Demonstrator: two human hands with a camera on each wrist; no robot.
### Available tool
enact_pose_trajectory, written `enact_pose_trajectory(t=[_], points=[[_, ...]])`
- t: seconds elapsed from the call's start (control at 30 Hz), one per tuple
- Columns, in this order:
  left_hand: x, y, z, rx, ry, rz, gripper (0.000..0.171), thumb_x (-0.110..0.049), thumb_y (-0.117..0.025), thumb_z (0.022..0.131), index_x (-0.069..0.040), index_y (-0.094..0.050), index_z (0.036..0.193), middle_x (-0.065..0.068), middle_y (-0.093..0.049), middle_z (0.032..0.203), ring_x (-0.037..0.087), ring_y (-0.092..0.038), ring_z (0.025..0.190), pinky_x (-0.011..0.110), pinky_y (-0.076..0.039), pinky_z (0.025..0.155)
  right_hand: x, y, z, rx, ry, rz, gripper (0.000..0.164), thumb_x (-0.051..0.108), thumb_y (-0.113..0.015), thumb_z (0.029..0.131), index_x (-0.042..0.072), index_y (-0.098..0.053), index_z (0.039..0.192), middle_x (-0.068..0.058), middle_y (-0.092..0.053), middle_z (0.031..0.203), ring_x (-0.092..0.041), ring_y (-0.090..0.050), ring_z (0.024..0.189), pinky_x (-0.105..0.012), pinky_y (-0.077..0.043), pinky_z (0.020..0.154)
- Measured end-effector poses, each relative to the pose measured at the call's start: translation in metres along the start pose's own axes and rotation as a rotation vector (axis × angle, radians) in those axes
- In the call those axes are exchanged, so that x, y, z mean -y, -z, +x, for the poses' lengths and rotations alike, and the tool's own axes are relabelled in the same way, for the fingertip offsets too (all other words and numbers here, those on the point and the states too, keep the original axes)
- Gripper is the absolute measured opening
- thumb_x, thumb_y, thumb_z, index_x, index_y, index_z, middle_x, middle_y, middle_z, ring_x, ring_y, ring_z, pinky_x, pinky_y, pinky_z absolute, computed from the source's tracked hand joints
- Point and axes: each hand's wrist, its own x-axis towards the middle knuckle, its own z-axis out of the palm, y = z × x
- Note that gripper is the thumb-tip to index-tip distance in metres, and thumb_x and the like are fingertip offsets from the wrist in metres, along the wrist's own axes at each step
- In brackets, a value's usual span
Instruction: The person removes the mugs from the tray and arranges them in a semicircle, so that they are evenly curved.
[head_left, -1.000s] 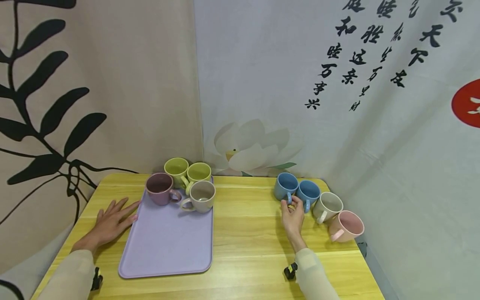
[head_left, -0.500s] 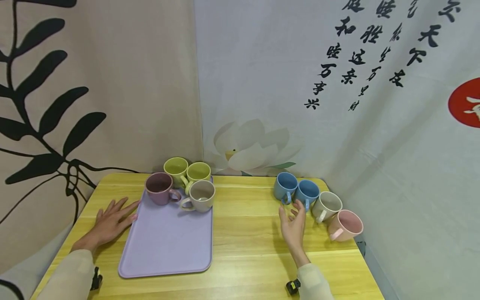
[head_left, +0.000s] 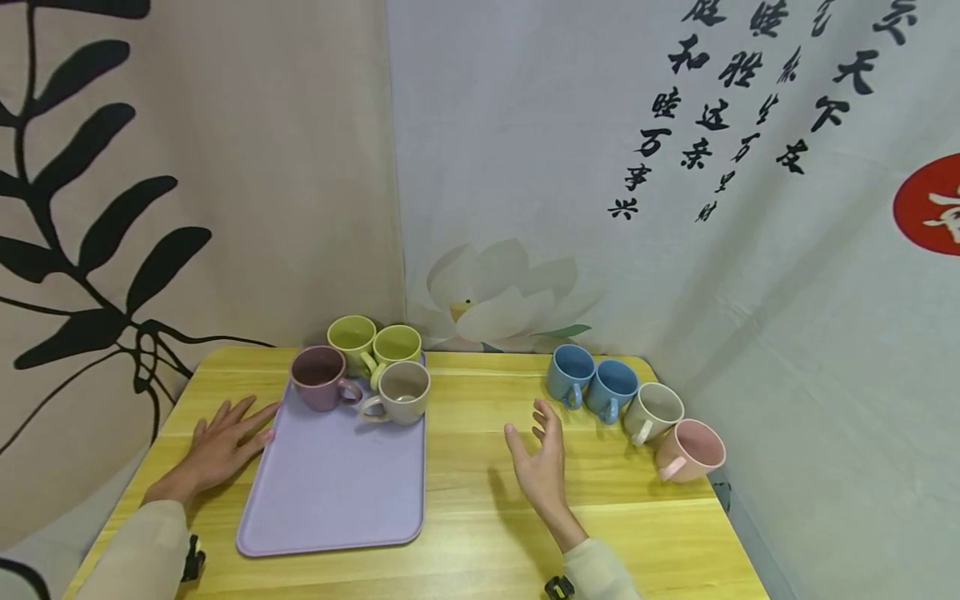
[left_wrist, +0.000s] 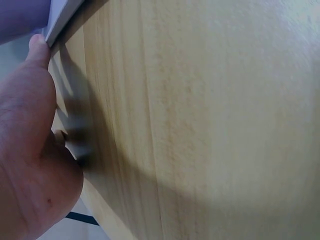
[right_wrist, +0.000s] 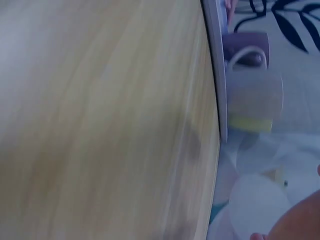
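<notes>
My left hand [head_left: 221, 450] lies with spread fingers, its fingertips at the left edge of the lilac tray [head_left: 337, 500]. In the left wrist view its thumb reaches the tray's side. On the tray's far end stand a purple mug [head_left: 318, 385], a greyish-beige mug [head_left: 408, 396] and two green mugs [head_left: 351, 333]. My right hand [head_left: 542, 467] hovers over the table between tray and right-hand mugs, thumb and fingers apart, holding nothing. Only a little of that hand [right_wrist: 300, 220] shows in the right wrist view.
Along the table's right side stand two blue mugs [head_left: 572, 375], a cream mug [head_left: 654, 413] and a pink mug [head_left: 692, 451], handles facing me. The wooden table [head_left: 480, 533] backs onto a printed wall cloth [head_left: 510, 167].
My right hand has let go of the left blue mug's handle and moved left and toward me, fingers spreading. The left hand has stayed at the tray's edge.
</notes>
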Motion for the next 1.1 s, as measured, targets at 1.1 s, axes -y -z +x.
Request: enact_pose_trajectory(t=[1.1], points=[[-0.012, -0.005, -0.018, -0.043, -0.05, -0.019, 0.068, -0.046, -0.05, 0.12, -0.021, -0.03, 0.18, 0.043, -0.027, 0.178, 0.079, -0.015, 0.161, 0.097, -0.003, 0.122, 0.049, -0.129, -0.038, 0.448, 0.118, 0.171, 0.059, 0.021, -0.077, 0.107, 0.0, -0.055, 0.157, -0.017, -0.067, 0.156, -0.033, -0.065, 0.145, -0.054, -0.06, 0.118]])
